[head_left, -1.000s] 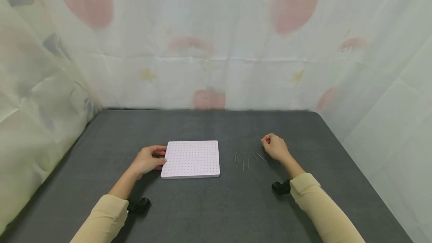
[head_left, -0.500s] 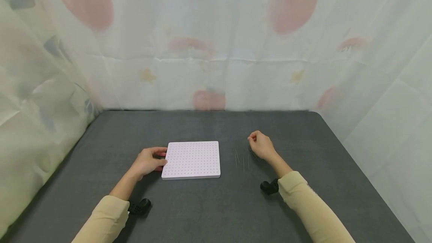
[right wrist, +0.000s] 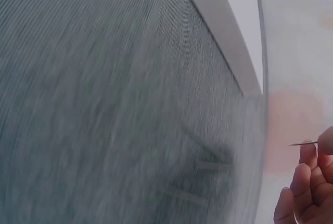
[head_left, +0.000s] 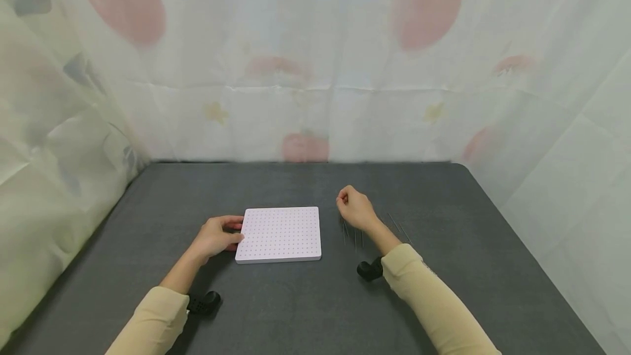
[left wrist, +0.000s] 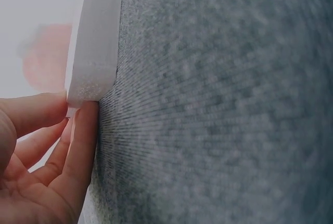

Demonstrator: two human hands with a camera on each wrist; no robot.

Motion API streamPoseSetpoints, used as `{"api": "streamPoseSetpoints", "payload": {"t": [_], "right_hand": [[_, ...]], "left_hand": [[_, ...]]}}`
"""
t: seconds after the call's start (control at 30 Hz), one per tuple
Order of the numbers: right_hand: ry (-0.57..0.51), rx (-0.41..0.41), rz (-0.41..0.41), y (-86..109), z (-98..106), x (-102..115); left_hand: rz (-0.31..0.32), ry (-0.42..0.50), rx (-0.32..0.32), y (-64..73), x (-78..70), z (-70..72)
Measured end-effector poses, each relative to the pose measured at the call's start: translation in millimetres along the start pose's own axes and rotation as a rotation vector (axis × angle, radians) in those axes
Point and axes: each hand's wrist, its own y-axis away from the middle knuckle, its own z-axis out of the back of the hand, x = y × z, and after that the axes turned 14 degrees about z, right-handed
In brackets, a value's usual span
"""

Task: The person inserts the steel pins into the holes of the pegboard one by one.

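My left hand (head_left: 216,235) is at the left edge of a white pegboard (head_left: 279,234) dotted with rows of small holes. In the left wrist view, the thumb (left wrist: 44,112) sits on the board's upper edge and the fingers are against its side (left wrist: 94,73). To the right of the board, above the table, my right hand (head_left: 356,210) has its fingers curled. From its fingertips a thin needle (right wrist: 301,144) sticks out in the right wrist view. Several more needles (head_left: 355,240) lie on the table beneath and beside this hand.
Both things and hands are over a dark grey table (head_left: 296,305). A pale curtain (head_left: 374,119) with fruit prints hangs behind its far edge, and more curtain (head_left: 54,196) hangs at the left. A black wrist device (head_left: 370,270) sits at the right sleeve.
My right hand has moved left toward the pegboard, away from the right-hand needles, some of which show again behind it. The left hand and the board have stayed in place.
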Motion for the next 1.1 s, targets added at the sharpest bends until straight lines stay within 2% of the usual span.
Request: {"api": "streamPoseSetpoints", "payload": {"t": [0.17,0.6,0.9,1.1], "right_hand": [[-0.003,-0.015,0.034,-5.8,-10.3,8.8],[-0.119,0.002,0.066,-19.9,-35.0,31.0],[-0.181,0.015,0.045,-26.6,-52.6,45.2],[-0.199,0.021,0.070,-31.5,-61.5,55.8]], "left_hand": [[-0.006,-0.004,-0.003,-0.7,-0.4,-1.4],[-0.021,-0.004,0.024,-0.8,0.3,-3.4],[-0.018,-0.011,0.011,0.0,-0.3,-2.7],[-0.011,-0.005,0.011,-0.3,-1.1,-2.0]]}}
